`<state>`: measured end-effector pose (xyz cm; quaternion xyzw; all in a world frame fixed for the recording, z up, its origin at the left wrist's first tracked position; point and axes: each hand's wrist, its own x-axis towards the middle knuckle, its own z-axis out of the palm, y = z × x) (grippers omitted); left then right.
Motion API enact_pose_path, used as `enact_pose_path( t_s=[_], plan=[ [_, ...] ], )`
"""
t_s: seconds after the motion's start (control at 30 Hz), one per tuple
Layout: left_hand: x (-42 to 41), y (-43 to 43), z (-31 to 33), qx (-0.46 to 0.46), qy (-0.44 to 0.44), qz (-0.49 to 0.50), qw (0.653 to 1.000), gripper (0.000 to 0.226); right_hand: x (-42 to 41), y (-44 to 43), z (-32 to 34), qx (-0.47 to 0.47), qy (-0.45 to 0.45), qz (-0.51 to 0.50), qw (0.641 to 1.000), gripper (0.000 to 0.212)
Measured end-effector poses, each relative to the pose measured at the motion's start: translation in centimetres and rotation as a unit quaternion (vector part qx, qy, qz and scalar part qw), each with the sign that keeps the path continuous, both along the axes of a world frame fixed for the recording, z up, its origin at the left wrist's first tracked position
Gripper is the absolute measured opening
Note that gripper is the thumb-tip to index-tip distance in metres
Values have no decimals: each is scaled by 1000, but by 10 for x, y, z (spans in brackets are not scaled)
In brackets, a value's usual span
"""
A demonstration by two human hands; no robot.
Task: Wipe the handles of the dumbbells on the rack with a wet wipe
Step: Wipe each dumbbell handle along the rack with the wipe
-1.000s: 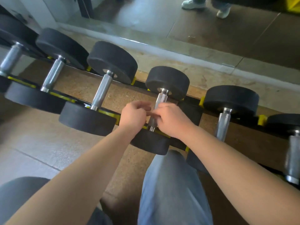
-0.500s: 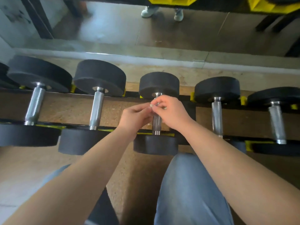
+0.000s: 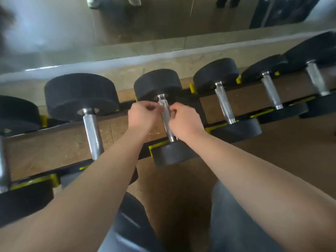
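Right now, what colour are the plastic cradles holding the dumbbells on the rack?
Bright yellow plastic cradles, clearest in the head view.

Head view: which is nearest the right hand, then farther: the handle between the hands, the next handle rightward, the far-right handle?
1. handle between the hands, just left of the right hand.
2. next handle rightward, on its right.
3. far-right handle, by the picture's edge.
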<state>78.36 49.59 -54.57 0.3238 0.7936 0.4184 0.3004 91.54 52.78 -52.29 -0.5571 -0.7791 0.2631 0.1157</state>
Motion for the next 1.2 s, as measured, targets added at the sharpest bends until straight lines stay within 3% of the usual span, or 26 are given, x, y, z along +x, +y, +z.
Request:
enact_pose_path(
  t_s=[0.1, 0.23, 0.47, 0.6, 0.7, 0.8, 0.87, 1.03, 1.1, 1.2],
  plan=[
    [-2, 3, 2, 16, -11, -4, 1000, 8, 0, -5, 11, -43, -20, -9, 999, 32],
    [-2, 0, -2, 0, -18, -16, 1000, 9, -1, -4, 13, -79, -39, -17, 996, 27],
    [19, -37, -16, -135, -2, -140, 981, 15, 3, 7, 6, -87, 5, -66, 994, 25],
    [18, -23, -4, -80, -62, -58, 993, 10, 3, 9, 0, -86, 25, -68, 994, 23],
    [13, -3, 4, -9, -35, -7, 999, 11, 5, 10, -6, -87, 50, -77, 992, 21],
    [9, 4, 4, 4, -17, 0, 1000, 15, 8, 11, -7, -81, 73, -82, 991, 23],
    [12, -5, 4, -27, -9, -23, 999, 14, 9, 11, -7, -75, 74, -85, 991, 25],
    [27, -47, 11, -161, 3, -193, 968, 16, 6, 9, -1, -82, 47, -86, 992, 29],
    [29, -49, 13, -159, -3, -173, 972, 17, 6, 7, 1, -81, 37, -87, 992, 28],
    [25, -36, 12, -81, -120, -10, 989, 13, 7, 6, 0, -85, 46, -78, 992, 25]
  ],
)
